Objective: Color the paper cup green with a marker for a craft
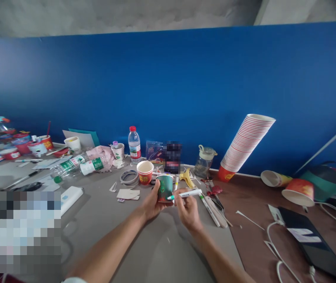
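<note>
My left hand [152, 202] is wrapped round a paper cup [164, 188] whose side is mostly green, with some red at its bottom edge. In my right hand [188, 210] is a white marker [190, 193], held between thumb and fingers. Its green tip points left and meets the lower right side of the cup, or lies just in front of it; I cannot tell which. Behind the cup stands a red and yellow paper cup [144, 177]. A yellow banana-peel-like piece [187, 179] lies beyond my right hand, and another marker [210, 211] rests to its right.
A tall stack of paper cups [246, 143] leans against the blue partition [168, 86]. Tape rolls [128, 178], a water bottle [134, 145] and a glass jar [205, 161] stand or lie at the back. Rightward are a black tablet-like device [312, 239] and white cables. Clutter fills the left.
</note>
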Demonstrator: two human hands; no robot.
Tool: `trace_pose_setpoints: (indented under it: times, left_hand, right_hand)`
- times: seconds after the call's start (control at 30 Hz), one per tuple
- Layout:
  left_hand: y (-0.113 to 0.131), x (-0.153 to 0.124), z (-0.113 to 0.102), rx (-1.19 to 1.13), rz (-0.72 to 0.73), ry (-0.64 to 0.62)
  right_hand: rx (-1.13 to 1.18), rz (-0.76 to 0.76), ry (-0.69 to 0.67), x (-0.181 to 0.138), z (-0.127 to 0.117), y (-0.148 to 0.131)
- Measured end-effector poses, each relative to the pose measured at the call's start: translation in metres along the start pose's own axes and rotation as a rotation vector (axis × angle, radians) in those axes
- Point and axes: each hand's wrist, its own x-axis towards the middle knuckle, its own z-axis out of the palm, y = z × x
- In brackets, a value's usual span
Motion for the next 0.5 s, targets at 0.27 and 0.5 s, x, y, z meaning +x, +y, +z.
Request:
trace_pose_setpoints:
  times: [0.27,0.5]
  left_hand:
    - [0.0013,-0.0013,0.0038,0.001,-0.016,0.044]
    - [0.0017,-0.0018,0.0043,0.013,-0.016,0.059]
  right_hand:
    - [0.027,0.012,-0.004,0.0005,-0.0007,0.0002]
    - [0.034,0.020,0.014,0.0022,-0.0010,0.0014]
